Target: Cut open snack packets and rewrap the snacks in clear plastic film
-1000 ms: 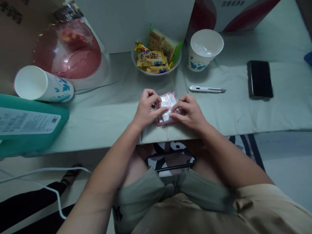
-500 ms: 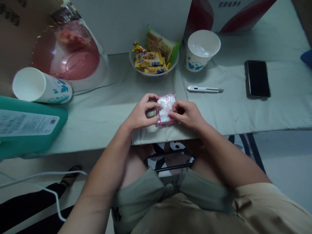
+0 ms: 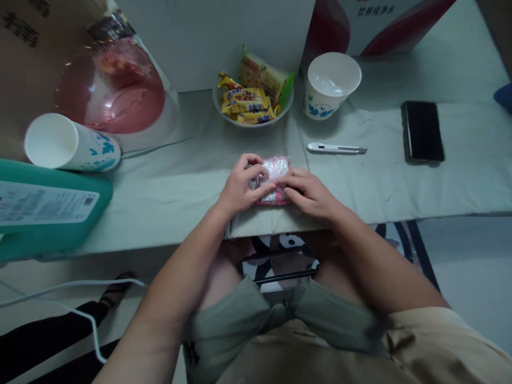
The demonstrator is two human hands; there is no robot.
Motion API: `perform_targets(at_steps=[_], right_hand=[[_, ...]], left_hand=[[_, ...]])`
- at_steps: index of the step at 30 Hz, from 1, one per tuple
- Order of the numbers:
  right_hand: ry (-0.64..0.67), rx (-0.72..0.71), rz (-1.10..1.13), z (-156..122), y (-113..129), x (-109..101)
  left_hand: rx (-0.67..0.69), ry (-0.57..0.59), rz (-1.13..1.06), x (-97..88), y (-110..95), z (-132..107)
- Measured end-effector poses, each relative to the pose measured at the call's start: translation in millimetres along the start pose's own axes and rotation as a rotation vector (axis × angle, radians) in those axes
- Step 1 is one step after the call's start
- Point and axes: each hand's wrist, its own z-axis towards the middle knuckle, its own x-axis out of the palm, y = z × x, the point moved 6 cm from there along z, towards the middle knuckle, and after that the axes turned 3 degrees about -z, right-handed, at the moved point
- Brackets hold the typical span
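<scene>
A small pink-edged packet (image 3: pixel 277 166) with a shiny, crinkled clear wrapping lies at the table's front edge between my hands. My left hand (image 3: pixel 243 185) is curled over its left side, thumb and fingers pressing on the wrapping. From the right, my right hand (image 3: pixel 312 195) grips the wrapping, its fingertips meeting my left thumb over the middle of the packet. What is inside the packet cannot be made out. Behind and to the right lies a white utility knife (image 3: pixel 336 149) with its blade out.
A bowl (image 3: pixel 251 125) of wrapped snacks stands behind the packet, a paper cup (image 3: pixel 325 101) to its right. Farther right lies a black box-like device (image 3: pixel 423 131). At left are a tipped paper cup (image 3: pixel 94 152), a pink-lined clear bowl (image 3: pixel 136 109) and a green jug (image 3: pixel 90 213).
My left hand has shifted right across the packet, its thumb now reaching my right hand. The fingers of my right hand have stretched out over the wrapping. The packet stays nearly in place.
</scene>
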Motion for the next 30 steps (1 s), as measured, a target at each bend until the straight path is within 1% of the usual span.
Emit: perform_targets(at_steps=[2,4,6,7,9,11,13,15,16,18,19,21,23,25,27,30], right_hand=[[-0.035,-0.034,-0.017,-3.1,-1.2,-7.8],[-0.173,0.010,-0.092,-6.4,-10.5,-24.8],[-0.358,0.119,-0.226,-11.5,-27.0,-45.8],[-0.433,0.180,-0.299,-14.3,-36.4,-54.8],[-0.513,0.286,-0.414,-17.8,-54.7,-65.9],[-0.499,0.374,-0.483,-17.5,-69.3,-68.4],[-0.445,0.467,-0.530,-16.1,-77.2,-67.4],[-0.406,0.535,-0.547,-15.9,-75.6,-67.5],[-0.408,0.541,-0.528,-16.4,-71.3,-68.4],[-0.463,0.495,-0.396,-18.8,-59.1,-71.0],[-0.513,0.457,-0.277,-20.9,-53.1,-72.3],[-0.626,0.402,0.035,-26.5,-46.3,-73.1],[-0.702,0.413,0.362,-31.6,-48.0,-69.4],[-0.714,0.459,0.572,-33.5,-52.9,-63.8],[-0.685,0.494,0.641,-32.9,-56.9,-60.9],[-0.609,0.518,0.662,-29.5,-58.3,-58.4]], left_hand=[[-0.043,-0.002,-0.020,1.4,2.0,0.6],[-0.127,-0.028,-0.036,0.7,5.3,-0.5],[-0.211,-0.048,-0.041,-0.5,7.8,-1.9],[-0.238,-0.041,-0.038,-0.4,7.9,-2.1],[-0.261,-0.008,-0.042,0.3,6.7,-1.6],[-0.268,-0.007,-0.067,-0.4,5.5,-0.8],[-0.262,-0.042,-0.109,-2.6,5.0,-0.7],[-0.240,-0.077,-0.154,-4.6,4.6,-1.5],[-0.233,-0.084,-0.179,-5.2,4.7,-2.2],[-0.243,-0.073,-0.229,-5.4,5.7,-4.1],[-0.257,-0.061,-0.251,-5.1,6.2,-5.0],[-0.291,-0.030,-0.292,-4.1,6.6,-6.5],[-0.325,-0.013,-0.342,-2.6,6.0,-7.3],[-0.352,-0.012,-0.395,-0.3,4.7,-7.2],[-0.365,-0.036,-0.450,1.7,2.9,-6.1],[-0.390,-0.065,-0.549,5.2,1.0,-3.4]])
